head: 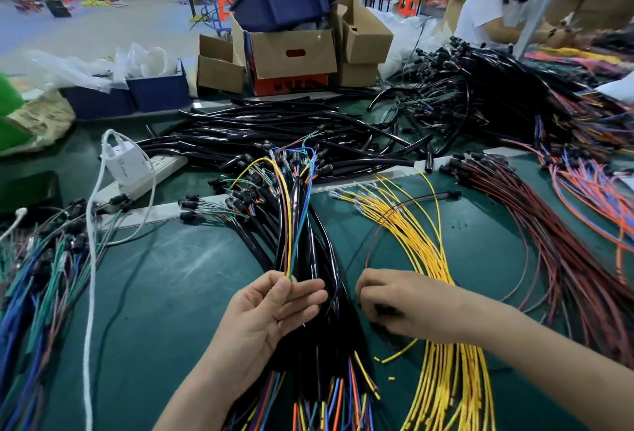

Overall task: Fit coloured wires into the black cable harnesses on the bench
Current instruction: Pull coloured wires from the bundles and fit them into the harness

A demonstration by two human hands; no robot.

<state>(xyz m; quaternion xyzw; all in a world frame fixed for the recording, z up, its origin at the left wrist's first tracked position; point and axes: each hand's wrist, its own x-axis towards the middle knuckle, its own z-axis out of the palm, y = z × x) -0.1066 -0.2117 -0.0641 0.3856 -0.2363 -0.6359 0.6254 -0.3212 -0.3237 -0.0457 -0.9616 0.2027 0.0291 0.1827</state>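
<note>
A bundle of black cable harnesses (308, 248) with coloured wires sticking out of both ends lies along the middle of the green bench. My left hand (271, 314) is palm up and pinches a few thin coloured wires (290, 224), yellow, blue and green, between thumb and fingers. My right hand (401, 303) is just right of the bundle, fingers curled down onto a dark red-brown wire (377, 235) that loops up across the bench. What its fingertips grip is partly hidden. A sheaf of yellow wires (425, 245) runs under the right forearm.
Dark red wires (535, 235) and orange wires fan out at right. Green and blue wires (44, 269) lie at left, beside a white power strip (137, 173) and cord. Black tubing (274, 128), cardboard boxes (291, 53) and a person in white (487, 8) are behind.
</note>
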